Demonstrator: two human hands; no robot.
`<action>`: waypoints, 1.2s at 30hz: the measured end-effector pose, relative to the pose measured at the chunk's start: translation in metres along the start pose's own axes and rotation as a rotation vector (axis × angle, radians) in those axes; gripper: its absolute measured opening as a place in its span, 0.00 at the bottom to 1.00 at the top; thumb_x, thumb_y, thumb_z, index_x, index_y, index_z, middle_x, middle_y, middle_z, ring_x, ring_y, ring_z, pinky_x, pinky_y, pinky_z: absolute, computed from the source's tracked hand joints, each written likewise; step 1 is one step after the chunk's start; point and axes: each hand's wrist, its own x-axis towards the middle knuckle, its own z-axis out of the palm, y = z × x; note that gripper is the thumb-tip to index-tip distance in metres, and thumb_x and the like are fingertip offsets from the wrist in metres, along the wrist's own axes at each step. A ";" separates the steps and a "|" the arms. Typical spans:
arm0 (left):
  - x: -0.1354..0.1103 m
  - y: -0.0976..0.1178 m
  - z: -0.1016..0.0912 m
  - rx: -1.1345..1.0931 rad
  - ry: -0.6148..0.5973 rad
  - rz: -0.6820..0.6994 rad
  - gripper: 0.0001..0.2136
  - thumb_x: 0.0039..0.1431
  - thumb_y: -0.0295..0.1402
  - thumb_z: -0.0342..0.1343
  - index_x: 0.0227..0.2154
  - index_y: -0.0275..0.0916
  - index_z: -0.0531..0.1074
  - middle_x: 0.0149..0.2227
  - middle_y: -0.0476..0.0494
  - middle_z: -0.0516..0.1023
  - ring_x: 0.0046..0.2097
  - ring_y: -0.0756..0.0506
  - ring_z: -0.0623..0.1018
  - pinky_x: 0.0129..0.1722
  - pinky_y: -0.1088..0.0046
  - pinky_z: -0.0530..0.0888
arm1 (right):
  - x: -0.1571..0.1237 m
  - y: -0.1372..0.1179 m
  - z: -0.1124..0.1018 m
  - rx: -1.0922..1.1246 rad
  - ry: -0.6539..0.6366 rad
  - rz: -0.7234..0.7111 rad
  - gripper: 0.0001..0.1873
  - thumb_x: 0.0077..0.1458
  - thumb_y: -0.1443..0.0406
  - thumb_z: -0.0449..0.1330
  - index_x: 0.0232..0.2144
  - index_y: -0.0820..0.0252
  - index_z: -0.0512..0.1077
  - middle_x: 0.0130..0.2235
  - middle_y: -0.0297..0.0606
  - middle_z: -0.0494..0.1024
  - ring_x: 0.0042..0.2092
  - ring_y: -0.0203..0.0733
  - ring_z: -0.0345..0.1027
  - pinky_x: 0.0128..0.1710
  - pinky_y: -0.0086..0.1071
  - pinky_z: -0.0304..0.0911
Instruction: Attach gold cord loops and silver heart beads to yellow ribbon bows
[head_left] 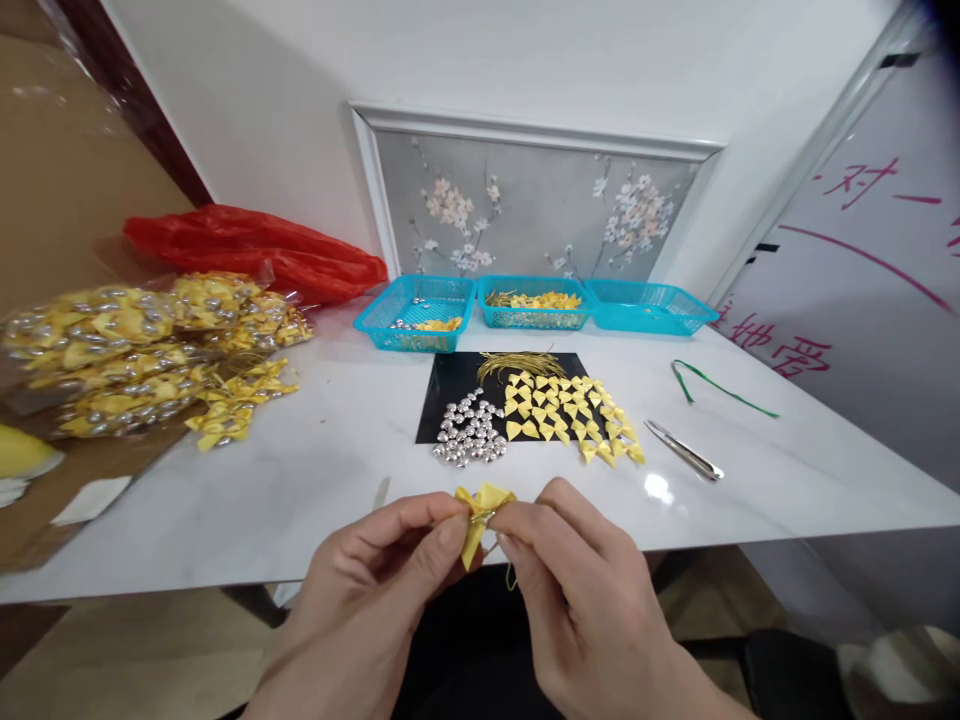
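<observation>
Yellow satin ribbon bow [487, 496]: I am seeing it through the head camera, raised between both hands by the near edge of the white marbled tabletop [315, 500]. The left hand [382, 575] is pinching its left side between thumb and forefinger, closed narrowly on the fabric. The right hand [581, 575] is closing thumb and forefinger at its right side, close to the middle; I cannot tell whether those fingertips are gripping the ribbon itself or a thin gold cord [511, 577], a bit of which is hanging just below them.

Beyond the hands I am viewing a flat black mat [454, 385]. Shiny rounded silver beads [471, 432] are lying loose over its near left corner, a bundle of thin gold cords [521, 365] is resting along its far side, and rows of small yellow bows [555, 408] are spreading past its right edge. Further right, a slim silver metal tool [686, 455] is lying near a green cord [724, 395]. Three blue plastic baskets are standing behind the mat, the middle basket [534, 318] holding yellow pieces. At far left, clear bags of yellow bows and silver beads [135, 345] are sitting before a red plastic bag [255, 250].
</observation>
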 end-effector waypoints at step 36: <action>-0.005 -0.001 0.010 -0.065 -0.001 0.001 0.10 0.46 0.41 0.73 0.27 0.41 0.82 0.30 0.47 0.81 0.36 0.46 0.77 0.39 0.73 0.76 | -0.009 0.005 0.012 0.090 0.064 0.044 0.12 0.63 0.76 0.50 0.39 0.58 0.69 0.30 0.33 0.66 0.28 0.36 0.63 0.27 0.30 0.61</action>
